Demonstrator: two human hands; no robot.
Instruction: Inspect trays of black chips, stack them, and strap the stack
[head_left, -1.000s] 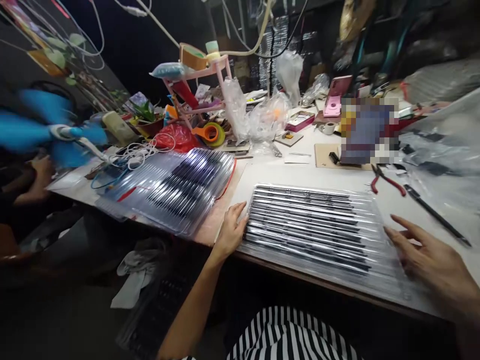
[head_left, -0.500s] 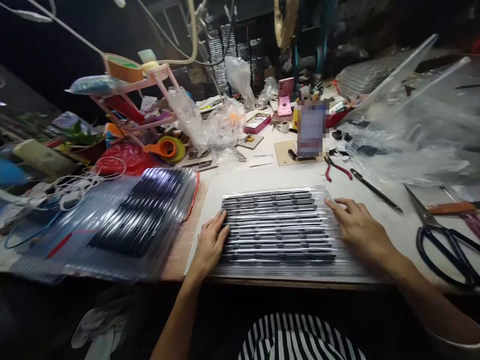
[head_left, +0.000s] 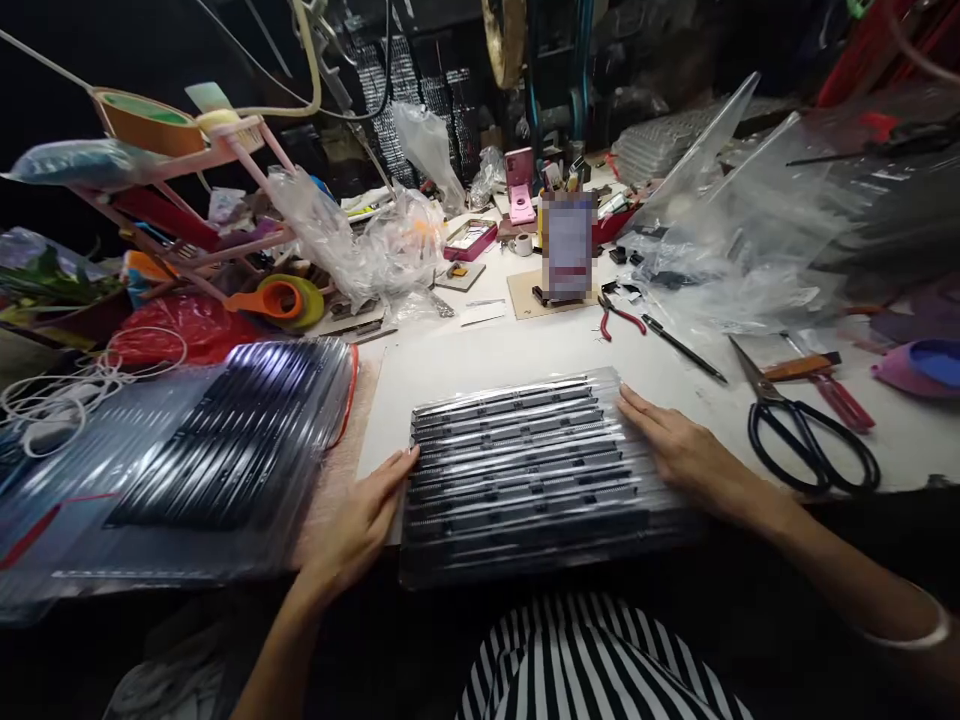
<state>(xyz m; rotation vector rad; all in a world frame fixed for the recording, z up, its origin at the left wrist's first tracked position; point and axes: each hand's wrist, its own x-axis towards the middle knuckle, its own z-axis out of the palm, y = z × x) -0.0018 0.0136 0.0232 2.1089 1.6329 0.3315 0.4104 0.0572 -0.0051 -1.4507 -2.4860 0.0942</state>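
Note:
A clear plastic tray (head_left: 525, 460) with rows of dark strips lies in front of me, slightly tilted, its near edge past the table's front edge. My left hand (head_left: 367, 515) is at the tray's left side, fingertips on its edge. My right hand (head_left: 675, 440) rests against the right side, fingers extended along the edge. Both hands grip the tray between them. At the left lies a stack of similar trays (head_left: 225, 430) with black strips and a red cord round its right end.
Large scissors (head_left: 814, 440), red-handled pliers (head_left: 621, 318) and a black pen (head_left: 684, 348) lie at the right. A blurred-out phone-like object (head_left: 568, 245) stands behind the tray. Clear plastic bags (head_left: 750, 250) lie back right; a pink rack (head_left: 247, 150) stands back left.
The tray has come toward me past the table edge and turned slightly, with both hands moving along at its sides. The view has swung to the right.

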